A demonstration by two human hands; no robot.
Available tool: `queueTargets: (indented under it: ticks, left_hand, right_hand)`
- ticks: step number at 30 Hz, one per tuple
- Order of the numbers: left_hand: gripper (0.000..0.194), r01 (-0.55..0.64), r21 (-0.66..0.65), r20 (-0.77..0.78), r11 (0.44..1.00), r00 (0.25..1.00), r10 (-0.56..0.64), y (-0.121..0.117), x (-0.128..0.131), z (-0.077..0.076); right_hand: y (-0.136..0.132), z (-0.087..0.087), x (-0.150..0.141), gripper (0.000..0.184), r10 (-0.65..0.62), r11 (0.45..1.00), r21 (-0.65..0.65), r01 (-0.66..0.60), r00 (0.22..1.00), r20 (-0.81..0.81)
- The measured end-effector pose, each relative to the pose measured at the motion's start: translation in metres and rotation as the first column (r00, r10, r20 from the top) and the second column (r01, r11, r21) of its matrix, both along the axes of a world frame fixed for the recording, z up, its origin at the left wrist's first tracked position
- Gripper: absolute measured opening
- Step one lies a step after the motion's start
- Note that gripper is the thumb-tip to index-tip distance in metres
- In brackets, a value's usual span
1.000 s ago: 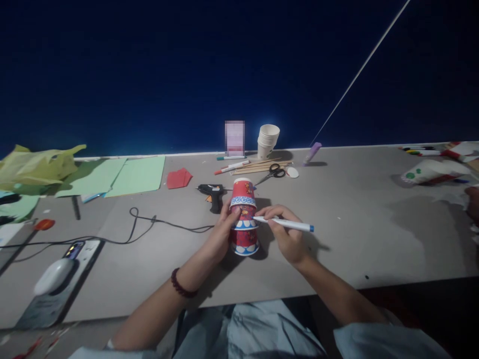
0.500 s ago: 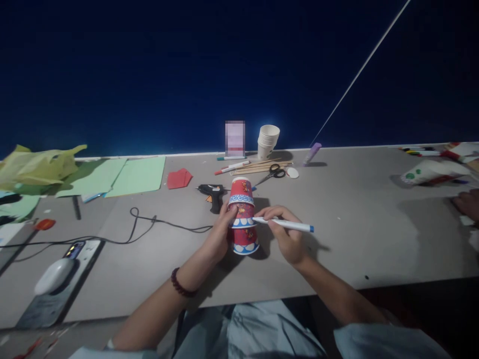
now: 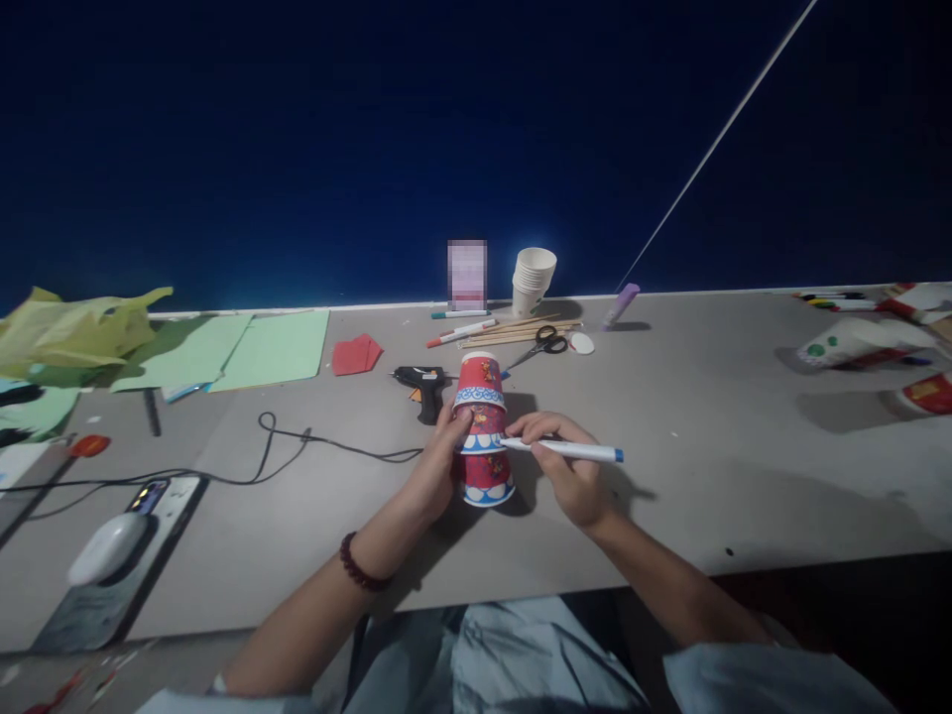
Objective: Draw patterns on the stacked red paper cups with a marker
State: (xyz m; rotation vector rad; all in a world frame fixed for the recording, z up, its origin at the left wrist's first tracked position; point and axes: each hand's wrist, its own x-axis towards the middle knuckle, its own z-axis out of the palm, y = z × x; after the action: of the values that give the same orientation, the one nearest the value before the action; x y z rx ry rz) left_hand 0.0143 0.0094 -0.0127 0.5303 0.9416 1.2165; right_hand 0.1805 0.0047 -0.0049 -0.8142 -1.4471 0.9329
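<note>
A stack of red paper cups [image 3: 487, 476], upside down and nested, stands in front of me with blue and white scalloped bands around the rims. My left hand [image 3: 438, 461] is closed around its left side, thumb on the middle cup. In my right hand [image 3: 569, 466] is a white marker [image 3: 580, 450] with a blue end, held like a pen. Its tip meets the blue and white band of the middle cup. Just behind my left hand lies a black glue gun [image 3: 425, 392].
Behind the cups lie scissors [image 3: 550, 340], wooden sticks [image 3: 513, 332] and a stack of white cups [image 3: 533, 283]. A black cord [image 3: 334, 443] crosses the left side. Green paper [image 3: 275, 347] and a phone [image 3: 96, 595] with a white case on it are further left. A red cup [image 3: 929, 394] lies at far right.
The marker tip has shifted slightly left and down along the middle cup's band. At the far right, another person's hand has gone from view and a red cup shows there.
</note>
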Motion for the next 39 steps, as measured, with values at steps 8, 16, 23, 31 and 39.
queueTargets:
  ticks: [8,16,23,31,39]
  left_hand:
    - [0.049,0.004,-0.002,0.005,1.0,1.0,-0.004,-0.0002,0.0003,-0.0002]
    - [0.049,-0.009,0.011,0.004,1.0,1.0,0.009,-0.0002,0.0,-0.0029]
    - [0.047,0.006,0.017,0.004,1.0,1.0,-0.006,-0.0006,-0.0003,-0.0021]
    - [0.049,0.007,0.012,-0.008,1.0,1.0,-0.007,-0.0001,-0.0006,-0.0012]
    - [0.053,0.004,0.005,0.002,1.0,1.0,-0.004,-0.0001,-0.0005,-0.0006]
  right_hand:
    - [-0.0005,0.0003,-0.0009,0.013,-0.019,1.0,-0.025,0.019,1.0,-0.019]
    - [0.0001,-0.0006,0.0006,0.013,0.004,1.0,-0.027,-0.004,1.0,-0.018]
    - [0.0002,-0.0011,-0.0009,0.012,-0.024,0.999,-0.028,0.023,0.999,-0.04]
    - [0.0001,-0.0018,-0.0002,0.012,-0.001,1.0,-0.03,0.0,0.998,-0.058]
    - [-0.0003,-0.0024,-0.0013,0.011,-0.006,0.999,-0.034,0.004,0.997,-0.07]
